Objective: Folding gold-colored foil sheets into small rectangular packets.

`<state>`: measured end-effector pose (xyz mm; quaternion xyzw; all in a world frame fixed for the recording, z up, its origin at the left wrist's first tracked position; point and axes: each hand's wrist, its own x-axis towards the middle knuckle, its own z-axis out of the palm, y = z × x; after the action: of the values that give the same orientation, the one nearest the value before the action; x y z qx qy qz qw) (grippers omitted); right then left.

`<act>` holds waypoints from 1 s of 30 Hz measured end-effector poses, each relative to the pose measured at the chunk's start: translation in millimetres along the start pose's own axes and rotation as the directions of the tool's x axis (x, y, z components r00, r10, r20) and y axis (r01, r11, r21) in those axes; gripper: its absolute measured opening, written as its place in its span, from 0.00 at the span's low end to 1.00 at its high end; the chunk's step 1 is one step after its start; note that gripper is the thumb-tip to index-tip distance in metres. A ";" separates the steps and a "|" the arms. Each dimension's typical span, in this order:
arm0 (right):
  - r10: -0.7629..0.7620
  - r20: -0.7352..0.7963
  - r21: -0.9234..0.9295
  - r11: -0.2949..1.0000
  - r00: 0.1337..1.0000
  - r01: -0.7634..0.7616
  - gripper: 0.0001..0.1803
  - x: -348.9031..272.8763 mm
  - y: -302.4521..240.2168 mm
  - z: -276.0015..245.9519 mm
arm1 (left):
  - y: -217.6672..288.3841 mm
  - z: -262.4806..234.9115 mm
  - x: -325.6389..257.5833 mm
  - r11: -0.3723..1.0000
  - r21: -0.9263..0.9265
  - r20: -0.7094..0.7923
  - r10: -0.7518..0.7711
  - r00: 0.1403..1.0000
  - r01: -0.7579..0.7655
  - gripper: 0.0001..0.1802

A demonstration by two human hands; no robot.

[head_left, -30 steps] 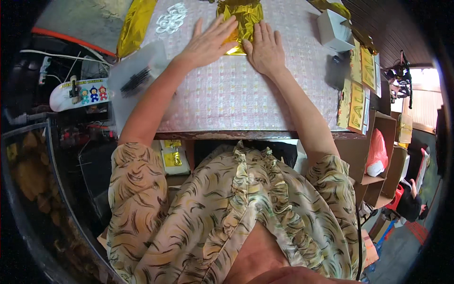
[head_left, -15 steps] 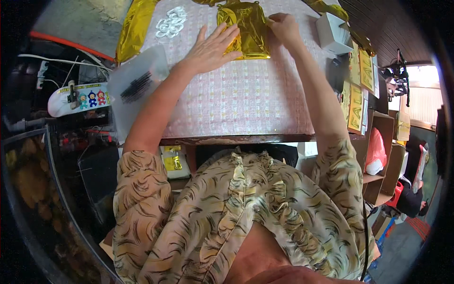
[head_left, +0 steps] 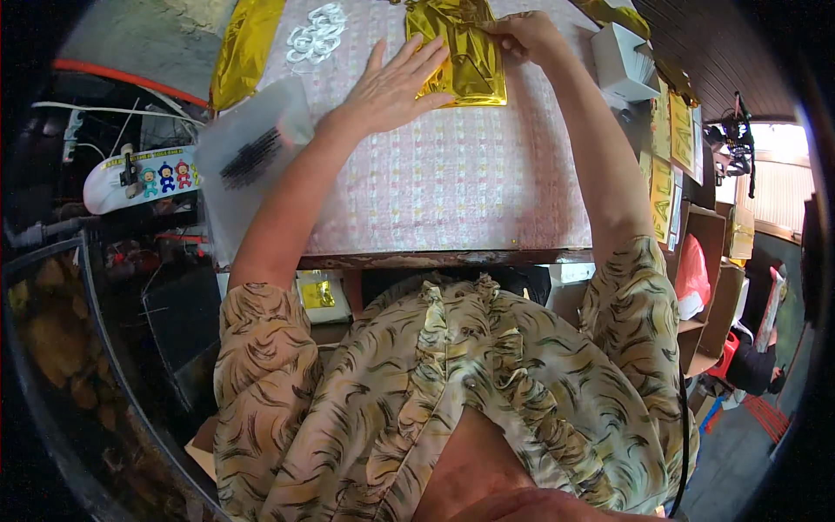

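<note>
A shiny gold foil sheet, folded into a rectangle, lies at the far middle of a table covered by a pink patterned cloth. My left hand rests flat on the foil's left side, fingers spread. My right hand pinches the foil's upper right edge with its fingers closed on it.
Another gold foil strip lies at the far left, with white cut-out pieces beside it. A clear plastic bag with a dark print hangs over the left table edge. A white box and yellow paper sheets stand on the right.
Both hands lay flat on the foil's near edge a second ago. The right hand has since moved up to the foil's upper right edge and gripped it; the left hand stays flat.
</note>
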<state>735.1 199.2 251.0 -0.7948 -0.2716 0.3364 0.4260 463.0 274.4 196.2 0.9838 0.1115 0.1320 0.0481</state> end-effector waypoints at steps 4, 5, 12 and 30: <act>0.033 0.177 0.223 0.972 0.984 -0.073 0.10 17.9 14.8 -2.7 | 0.4 -1.3 1.3 1.000 0.020 0.019 0.001 1.000 -0.001 0.46; 0.020 0.232 0.278 0.957 0.973 -0.085 0.08 20.5 17.7 -3.6 | 0.5 -1.0 0.8 1.000 0.029 0.034 -0.009 0.999 0.008 0.46; -0.010 0.227 0.309 0.949 0.974 -0.062 0.09 13.8 25.9 0.3 | 0.8 -1.4 -0.3 1.000 0.013 0.035 -0.015 0.999 0.014 0.47; -0.742 0.029 -0.783 0.399 0.669 0.477 0.41 -66.0 69.6 82.4 | 1.8 -5.8 2.1 1.000 0.021 0.079 -0.019 0.997 0.018 0.38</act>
<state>640.8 158.4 177.3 -0.7778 -0.5834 -0.1228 0.1990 463.9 273.5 202.6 0.9876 0.1200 0.0913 0.0438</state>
